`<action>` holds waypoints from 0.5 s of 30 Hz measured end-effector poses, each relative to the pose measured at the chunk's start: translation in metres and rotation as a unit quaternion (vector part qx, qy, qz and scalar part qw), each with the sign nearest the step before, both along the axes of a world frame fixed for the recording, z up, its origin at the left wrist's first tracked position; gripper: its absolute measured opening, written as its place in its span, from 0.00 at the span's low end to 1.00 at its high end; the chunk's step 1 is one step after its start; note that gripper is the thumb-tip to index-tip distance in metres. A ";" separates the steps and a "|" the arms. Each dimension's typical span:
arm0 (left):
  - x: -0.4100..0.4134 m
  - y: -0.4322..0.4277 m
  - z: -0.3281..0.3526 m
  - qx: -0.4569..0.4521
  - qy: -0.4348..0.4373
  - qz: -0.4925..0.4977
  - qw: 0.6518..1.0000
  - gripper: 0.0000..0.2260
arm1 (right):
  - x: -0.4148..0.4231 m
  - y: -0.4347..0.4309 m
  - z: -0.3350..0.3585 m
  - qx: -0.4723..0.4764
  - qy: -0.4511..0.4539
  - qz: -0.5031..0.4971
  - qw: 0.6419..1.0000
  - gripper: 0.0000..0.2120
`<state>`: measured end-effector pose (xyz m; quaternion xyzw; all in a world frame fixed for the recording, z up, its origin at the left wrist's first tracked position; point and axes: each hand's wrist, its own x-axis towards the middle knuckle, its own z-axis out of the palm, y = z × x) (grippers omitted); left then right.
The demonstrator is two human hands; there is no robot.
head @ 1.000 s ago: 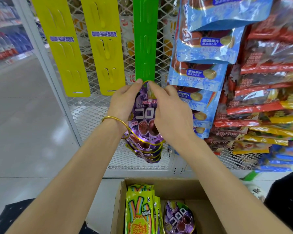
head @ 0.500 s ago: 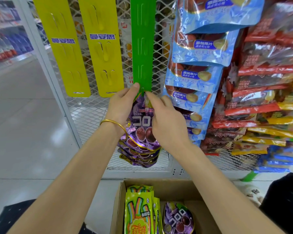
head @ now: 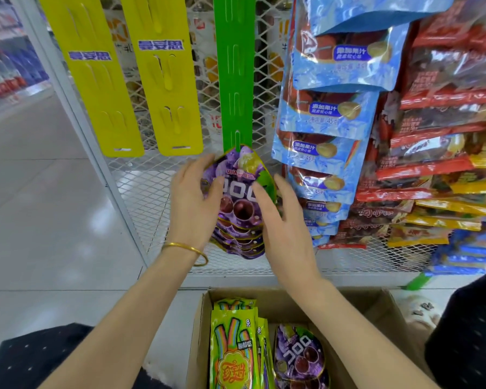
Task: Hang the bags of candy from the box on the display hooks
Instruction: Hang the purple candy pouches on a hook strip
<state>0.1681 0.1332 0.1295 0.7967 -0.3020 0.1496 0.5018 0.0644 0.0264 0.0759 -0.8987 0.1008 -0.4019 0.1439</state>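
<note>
Item: purple candy bag [head: 237,192], topmost of a stack hung on the lowest tab of the green strip [head: 233,80]. Left hand [head: 191,200] and right hand [head: 285,220] flank it just below the strip, apart, fingers straight, brushing its edges at most and gripping nothing. Hazard: if the hang-hole sits only part-way over the tab, a nudge from either hand could unhook the bag and drop it toward the box [head: 348,304] beneath the strip.
</note>
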 end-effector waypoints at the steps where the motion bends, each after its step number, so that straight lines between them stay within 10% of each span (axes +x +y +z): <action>1: -0.003 0.004 -0.006 0.007 -0.045 0.026 0.999 0.17 | -0.007 0.000 -0.010 -0.003 0.002 -0.004 1.000 0.34; 6: -0.034 0.008 -0.035 0.030 -0.123 0.021 0.992 0.13 | -0.055 -0.018 -0.070 0.035 0.084 -0.020 0.996 0.34; 11: -0.067 -0.004 -0.093 0.126 0.000 -0.119 0.985 0.12 | -0.086 -0.049 -0.133 0.129 0.179 -0.045 0.974 0.22; 15: -0.076 -0.009 -0.129 0.195 0.064 -0.160 0.966 0.11 | -0.098 -0.061 -0.197 0.329 0.353 -0.068 0.873 0.16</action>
